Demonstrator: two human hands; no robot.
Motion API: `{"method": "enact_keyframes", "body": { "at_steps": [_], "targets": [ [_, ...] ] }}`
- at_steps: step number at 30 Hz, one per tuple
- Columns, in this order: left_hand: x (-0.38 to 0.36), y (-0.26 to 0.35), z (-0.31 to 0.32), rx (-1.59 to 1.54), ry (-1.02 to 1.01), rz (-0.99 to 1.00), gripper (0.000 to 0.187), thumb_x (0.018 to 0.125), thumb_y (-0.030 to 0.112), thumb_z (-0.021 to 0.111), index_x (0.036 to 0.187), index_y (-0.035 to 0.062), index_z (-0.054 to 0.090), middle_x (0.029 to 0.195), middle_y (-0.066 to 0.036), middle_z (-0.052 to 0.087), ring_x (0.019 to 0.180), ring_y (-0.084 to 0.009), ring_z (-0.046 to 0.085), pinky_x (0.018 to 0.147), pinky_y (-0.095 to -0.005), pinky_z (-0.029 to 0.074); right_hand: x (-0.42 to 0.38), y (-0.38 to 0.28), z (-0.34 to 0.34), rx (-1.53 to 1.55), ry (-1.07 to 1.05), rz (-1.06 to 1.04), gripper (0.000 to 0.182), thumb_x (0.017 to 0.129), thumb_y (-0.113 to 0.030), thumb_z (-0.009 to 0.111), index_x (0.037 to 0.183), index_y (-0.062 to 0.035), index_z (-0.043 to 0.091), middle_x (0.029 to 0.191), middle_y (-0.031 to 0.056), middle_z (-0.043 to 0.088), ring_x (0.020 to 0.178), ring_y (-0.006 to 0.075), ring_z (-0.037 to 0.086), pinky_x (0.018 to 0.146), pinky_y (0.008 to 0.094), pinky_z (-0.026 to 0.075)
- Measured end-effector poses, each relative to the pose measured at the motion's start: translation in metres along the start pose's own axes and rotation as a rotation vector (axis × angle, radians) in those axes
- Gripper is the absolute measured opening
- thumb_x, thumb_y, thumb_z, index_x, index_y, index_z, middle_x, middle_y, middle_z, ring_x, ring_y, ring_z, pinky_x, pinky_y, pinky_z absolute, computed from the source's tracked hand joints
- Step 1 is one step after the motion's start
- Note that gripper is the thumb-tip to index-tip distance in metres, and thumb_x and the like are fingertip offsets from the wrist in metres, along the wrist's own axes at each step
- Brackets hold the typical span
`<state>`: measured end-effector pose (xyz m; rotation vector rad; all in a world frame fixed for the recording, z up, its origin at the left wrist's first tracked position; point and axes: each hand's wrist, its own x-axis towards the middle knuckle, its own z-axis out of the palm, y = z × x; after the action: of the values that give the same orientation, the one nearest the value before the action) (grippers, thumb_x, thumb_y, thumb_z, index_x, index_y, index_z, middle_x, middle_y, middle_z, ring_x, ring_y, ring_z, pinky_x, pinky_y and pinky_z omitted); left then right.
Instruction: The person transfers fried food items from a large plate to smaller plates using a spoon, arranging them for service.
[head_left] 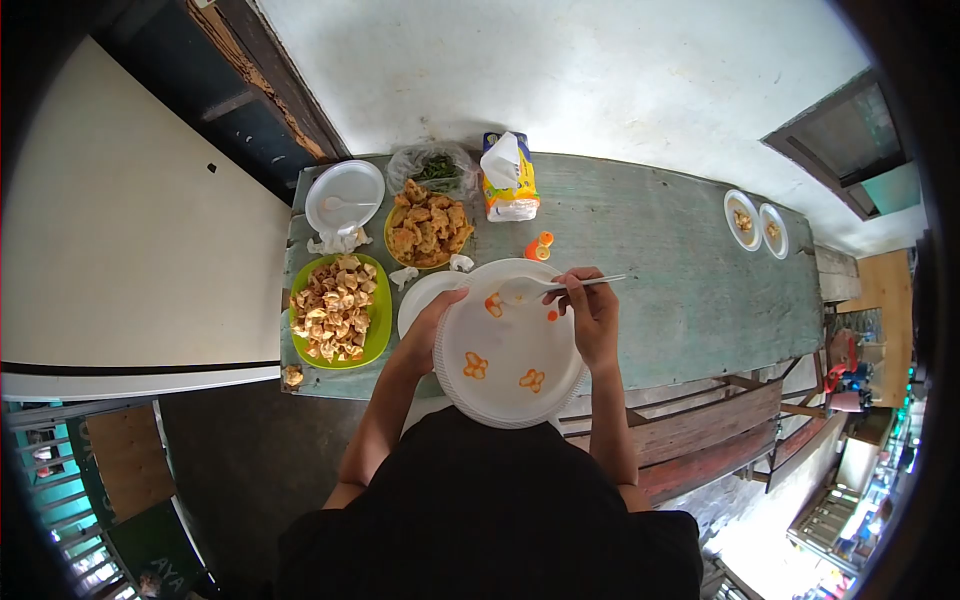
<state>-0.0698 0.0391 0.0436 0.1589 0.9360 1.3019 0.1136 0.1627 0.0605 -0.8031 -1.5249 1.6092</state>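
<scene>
2 hands work over a long grey-green table (660,260) set against a pale wall, with a wooden bench (700,430) along its near side.

Largest of the things in hand is the white plate (510,360) printed with orange butterflies, tilted toward the camera between the person's chest and the table edge. Left hand (432,325) grips its left rim, fingers curled closed around the edge. Right hand (592,310) sits at the upper right rim, fingers pinched shut on the handle of a metal spoon (560,286), whose bowl rests on the plate's upper part while the handle points right over the table.

On the table's left end lies a green plate (378,330) piled with pale fried dumplings, and beyond it a yellow plate (392,240) heaped with browner fried pieces. Another white plate (420,300) lies partly under the held one. Farther back stand a white bowl (345,190) with a spoon in it, a clear bag (435,165) of greens, and a tissue pack (508,180). 2 small orange caps (538,246) sit just beyond the held plate. Far right, 2 small white dishes (757,225) sit side by side, each with a little food.
</scene>
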Motion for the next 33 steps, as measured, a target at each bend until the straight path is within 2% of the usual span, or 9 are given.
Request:
{"method": "enact_keyframes", "body": {
  "at_steps": [7,9,13,15,17,19,21,23,33],
  "targets": [
    [0.002,-0.004,-0.005,-0.017,-0.021,0.058,0.048,0.091,0.037,0.04,0.119,-0.0011,0.049,0.11,-0.012,0.059,0.1,-0.0193,0.057,0.089,-0.0322,0.043,0.0,-0.007,0.0,0.123,0.169,-0.049,0.016,0.093,-0.011,0.047,0.091,0.0027,0.055,0.075,0.0095,0.061,0.066,0.0134,0.061,0.055,0.0217,0.043],
    [0.005,-0.009,-0.008,-0.009,0.044,0.152,0.049,0.092,0.036,0.039,0.124,-0.001,0.044,0.117,-0.012,0.055,0.109,-0.0188,0.052,0.093,-0.034,0.041,-0.002,-0.012,0.004,0.089,0.313,-0.07,0.019,0.092,-0.011,0.049,0.091,0.0059,0.057,0.074,0.0122,0.063,0.063,0.0143,0.061,0.053,0.0215,0.042],
    [-0.003,-0.009,0.003,-0.024,0.034,0.141,0.05,0.091,0.027,0.045,0.13,-0.0004,0.034,0.127,-0.013,0.047,0.115,-0.0199,0.048,0.097,-0.0366,0.039,-0.015,-0.013,0.018,0.067,0.384,-0.066,0.026,0.093,-0.017,0.05,0.091,0.0071,0.058,0.074,0.0131,0.064,0.059,0.0159,0.061,0.049,0.0222,0.04],
    [-0.006,-0.007,0.016,0.129,-0.085,0.27,0.058,0.087,0.014,0.052,0.135,0.0019,0.022,0.133,-0.013,0.039,0.119,-0.0218,0.044,0.1,-0.0388,0.035,-0.024,-0.011,0.029,0.09,0.348,-0.089,0.026,0.093,-0.018,0.05,0.089,0.0064,0.059,0.074,0.0132,0.065,0.057,0.0158,0.061,0.048,0.022,0.039],
    [-0.008,-0.01,0.024,0.107,-0.081,0.282,0.062,0.085,0.009,0.054,0.136,0.0029,0.019,0.133,-0.013,0.037,0.12,-0.0225,0.042,0.101,-0.0387,0.034,-0.032,-0.007,0.036,0.078,0.319,-0.11,0.02,0.091,-0.012,0.052,0.089,0.0059,0.06,0.075,0.0135,0.065,0.06,0.0156,0.062,0.047,0.0221,0.04],
    [-0.008,-0.016,0.026,0.085,-0.074,0.298,0.068,0.082,0.003,0.056,0.137,0.0039,0.016,0.134,-0.013,0.035,0.122,-0.0232,0.041,0.102,-0.0387,0.033,-0.037,-0.004,0.041,-0.27,0.166,-0.459,0.01,0.088,-0.003,0.054,0.09,0.0056,0.06,0.077,0.0143,0.065,0.065,0.0161,0.063,0.05,0.0241,0.045],
    [-0.005,-0.025,0.024,0.248,-0.07,0.484,0.068,0.082,-0.001,0.056,0.137,0.004,0.015,0.133,-0.013,0.034,0.123,-0.0224,0.038,0.101,-0.0376,0.034,-0.039,-0.008,0.046,-0.378,0.125,-0.558,0.009,0.083,0.003,0.058,0.091,0.005,0.059,0.079,0.0155,0.065,0.069,0.0193,0.064,0.057,0.0278,0.05],
    [-0.006,-0.029,0.027,0.245,-0.061,0.516,0.069,0.082,-0.002,0.056,0.136,0.0038,0.015,0.134,-0.013,0.033,0.124,-0.0223,0.037,0.102,-0.0372,0.034,-0.039,-0.014,0.05,-0.451,0.095,-0.718,0.016,0.075,0.004,0.066,0.09,0.0037,0.061,0.079,0.0162,0.064,0.071,0.026,0.065,0.061,0.03,0.052],
    [-0.012,-0.031,0.026,0.265,-0.013,0.546,0.066,0.082,-0.005,0.054,0.135,0.0032,0.015,0.131,-0.013,0.033,0.123,-0.0219,0.037,0.102,-0.0366,0.033,-0.038,-0.025,0.054,-0.48,0.007,-0.852,0.016,0.074,0.006,0.066,0.088,0.0081,0.059,0.08,0.0174,0.063,0.07,0.0282,0.065,0.062,0.033,0.054]
  ]
}}
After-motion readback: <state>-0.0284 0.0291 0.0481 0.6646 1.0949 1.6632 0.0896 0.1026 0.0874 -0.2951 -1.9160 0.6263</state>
